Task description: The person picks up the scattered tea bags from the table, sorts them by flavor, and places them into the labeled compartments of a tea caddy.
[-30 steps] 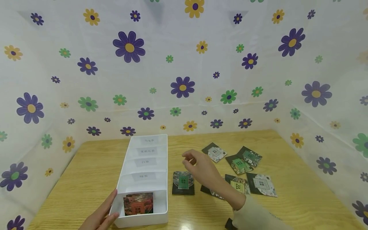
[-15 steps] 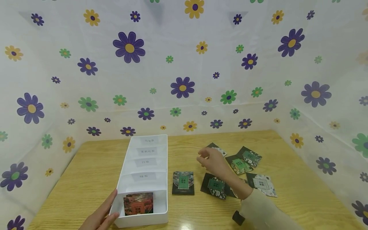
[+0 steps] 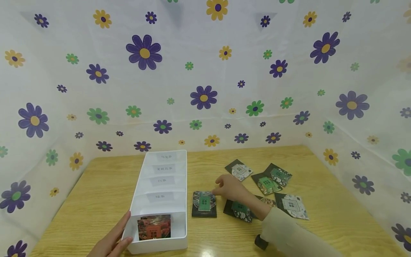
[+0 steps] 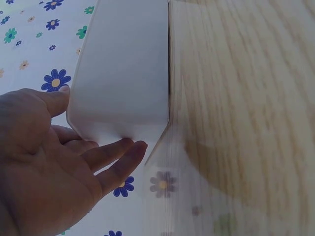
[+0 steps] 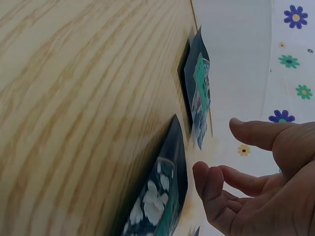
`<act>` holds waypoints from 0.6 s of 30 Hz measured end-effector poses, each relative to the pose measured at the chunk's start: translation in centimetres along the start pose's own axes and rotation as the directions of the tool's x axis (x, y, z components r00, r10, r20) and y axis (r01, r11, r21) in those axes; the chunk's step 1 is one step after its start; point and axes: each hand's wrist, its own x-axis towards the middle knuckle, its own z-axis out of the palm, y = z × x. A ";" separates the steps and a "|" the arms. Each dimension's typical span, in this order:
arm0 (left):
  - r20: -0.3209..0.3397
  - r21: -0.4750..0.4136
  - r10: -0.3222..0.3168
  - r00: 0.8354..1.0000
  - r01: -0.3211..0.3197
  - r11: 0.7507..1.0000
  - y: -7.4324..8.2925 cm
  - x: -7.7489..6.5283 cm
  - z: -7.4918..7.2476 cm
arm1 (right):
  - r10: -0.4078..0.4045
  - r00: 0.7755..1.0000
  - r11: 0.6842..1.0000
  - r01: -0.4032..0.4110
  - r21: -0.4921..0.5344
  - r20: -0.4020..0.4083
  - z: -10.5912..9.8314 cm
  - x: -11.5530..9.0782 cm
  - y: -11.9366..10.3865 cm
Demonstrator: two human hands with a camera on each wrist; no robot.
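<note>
A long white divided box [image 3: 187, 221] lies in front of me on the left, with red-labelled tea packets [image 3: 154, 228] in its nearest compartment. My left hand [image 3: 110, 237] holds the box by its near left corner; in the left wrist view its thumb and fingers [image 4: 123, 164] reach round that corner. Just right of the box, a dark tea packet with a green label [image 3: 204, 203] lies flat. My right hand [image 3: 232, 189] hovers by that packet's far right corner. In the right wrist view the thumb [image 5: 253, 132] and fingers stand apart, nothing between them.
On the wooden table [image 3: 106, 185], more tea packets lie to the right: a white-labelled one [image 3: 239, 170], an overlapping pair [image 3: 268, 184], another white one [image 3: 292, 205] and a green one [image 3: 240, 210] partly under my forearm. Paper labels [image 3: 160, 180] mark the box dividers. A flowered cloth surrounds the table.
My right hand first moved right, away from the box, then came back left and nearer to me, toward the green-labelled tea packet. The left hand and box stayed in place.
</note>
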 end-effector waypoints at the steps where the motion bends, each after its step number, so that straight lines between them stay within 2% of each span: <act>1: -0.001 0.004 -0.002 1.000 0.002 1.000 0.0 0.0 0.0 | 0.002 1.000 1.000 -0.002 -0.002 0.011 0.2 0.1 0.0; 10: -0.010 0.012 0.013 1.000 -0.012 1.000 -0.3 -0.1 0.0 | 0.035 0.996 0.999 -0.036 0.005 0.086 1.4 -0.1 -1.1; 18: -0.011 0.004 -0.016 1.000 0.016 1.000 -0.2 0.0 0.2 | 0.035 0.994 0.989 -0.019 -0.149 0.104 2.2 -0.4 -1.6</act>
